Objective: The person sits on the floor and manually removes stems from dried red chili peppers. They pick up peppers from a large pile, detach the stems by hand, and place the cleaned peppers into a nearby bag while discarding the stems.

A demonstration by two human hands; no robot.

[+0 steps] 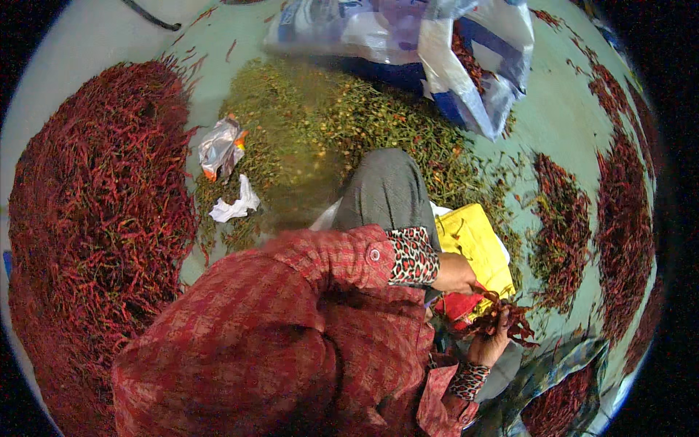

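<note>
Two hands on one bunch of red chillies, heaps on both sides

The right hand (pixel 489 347) grasps one bunch of dried red chillies (pixel 518 325), its pods too entangled to count. The left hand (pixel 456 272) has its fingertips at the bunch's upper end; whether they pinch it cannot be told. The bunch is just beside one yellow sheet (pixel 475 239) and one red piece (pixel 458 306).

Count: one large red heap (pixel 102 211) at left; one green-yellow heap (pixel 313 116) beyond the knee; one small heap (pixel 561 233) and one longer heap (pixel 623 233) at right; two sacks, a blue-and-white sack (pixel 349 33) above and a dark sack (pixel 535 382) at lower right, both showing red pods inside; one silver wrapper (pixel 220 148); one white scrap (pixel 237 202).

Edges: heap borders are ragged, with stray pods. Pale floor (pixel 526 166) shows as a strip between the green-yellow and small heaps, narrowing toward the hands.
</note>
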